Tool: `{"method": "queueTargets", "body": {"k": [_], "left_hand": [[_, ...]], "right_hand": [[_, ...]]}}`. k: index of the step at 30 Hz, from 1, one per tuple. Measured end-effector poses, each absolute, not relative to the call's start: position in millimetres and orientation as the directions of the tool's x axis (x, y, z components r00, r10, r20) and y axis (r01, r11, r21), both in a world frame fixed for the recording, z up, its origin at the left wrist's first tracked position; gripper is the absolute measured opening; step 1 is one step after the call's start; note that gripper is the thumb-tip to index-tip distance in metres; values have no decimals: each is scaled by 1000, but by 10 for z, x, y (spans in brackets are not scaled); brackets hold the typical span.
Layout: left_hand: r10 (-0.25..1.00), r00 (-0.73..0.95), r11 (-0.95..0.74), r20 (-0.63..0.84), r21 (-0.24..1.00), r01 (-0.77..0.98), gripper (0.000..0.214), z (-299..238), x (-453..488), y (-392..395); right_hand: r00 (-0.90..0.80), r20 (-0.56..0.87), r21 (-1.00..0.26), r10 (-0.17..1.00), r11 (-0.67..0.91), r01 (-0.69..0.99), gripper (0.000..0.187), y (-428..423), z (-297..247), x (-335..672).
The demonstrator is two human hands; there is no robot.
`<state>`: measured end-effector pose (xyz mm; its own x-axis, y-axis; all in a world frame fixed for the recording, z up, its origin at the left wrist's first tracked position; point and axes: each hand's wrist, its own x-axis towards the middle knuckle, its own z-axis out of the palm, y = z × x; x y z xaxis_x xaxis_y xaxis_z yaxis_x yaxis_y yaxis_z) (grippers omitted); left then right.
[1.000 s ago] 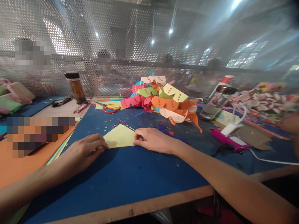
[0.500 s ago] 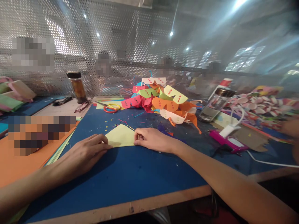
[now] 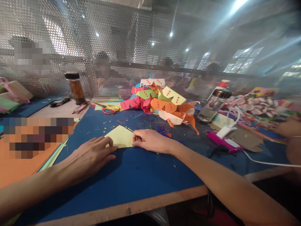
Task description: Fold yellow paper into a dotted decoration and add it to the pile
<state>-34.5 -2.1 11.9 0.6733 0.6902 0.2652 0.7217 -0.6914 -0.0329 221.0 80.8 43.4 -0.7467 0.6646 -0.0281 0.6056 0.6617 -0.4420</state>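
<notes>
A sheet of pale yellow paper (image 3: pixel 120 137), folded to a triangle, lies on the blue tabletop with its point away from me. My left hand (image 3: pixel 95 153) is at its left corner, the curled index finger on the paper and the thumb along the near folded edge. At the right corner, my right hand (image 3: pixel 150 140) has its fingers closed on the paper; the fingertips are partly hidden. Beyond the paper lie scissors (image 3: pixel 110 109) with red and yellow handles, and small paper scraps.
Folded paper figures (image 3: pixel 164 102) in several colours are heaped behind my hands. A dark-filled bottle (image 3: pixel 76 89) stands at back left, a clear bottle (image 3: pixel 213 105) right. Orange paper sheets (image 3: pixel 21 164) lie left. A magenta device (image 3: pixel 224 142) with white cable sits right, near another person's hand (image 3: pixel 289 128).
My left thumb has slid a little to the right along the near edge of the yellow paper. My right hand keeps its hold on the right corner. The view has shifted slightly.
</notes>
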Motion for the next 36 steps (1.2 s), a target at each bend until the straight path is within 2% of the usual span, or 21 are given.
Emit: {"method": "queueTargets", "body": {"k": [4,10,20,29,36], "left_hand": [[714,653,-661,253,-64,748,33,121,-214,-27],[715,649,-668,258,-21,744,31,95,-201,-12],[702,660,-687,268,11,726,32,49,-220,9],[716,669,-680,199,-13,733,39,116,-189,-1],[708,665,-684,237,-4,730,39,105,-182,0]], "right_hand": [[-751,-30,-437,659,668,603,8,810,428,2215],[-770,7,-436,638,695,572,7,820,414,2228],[-775,-17,-428,632,696,577,3,829,459,2274],[-770,-82,-420,632,679,602,6,876,489,2337],[-765,-141,-399,629,671,625,6,875,568,2365]]}}
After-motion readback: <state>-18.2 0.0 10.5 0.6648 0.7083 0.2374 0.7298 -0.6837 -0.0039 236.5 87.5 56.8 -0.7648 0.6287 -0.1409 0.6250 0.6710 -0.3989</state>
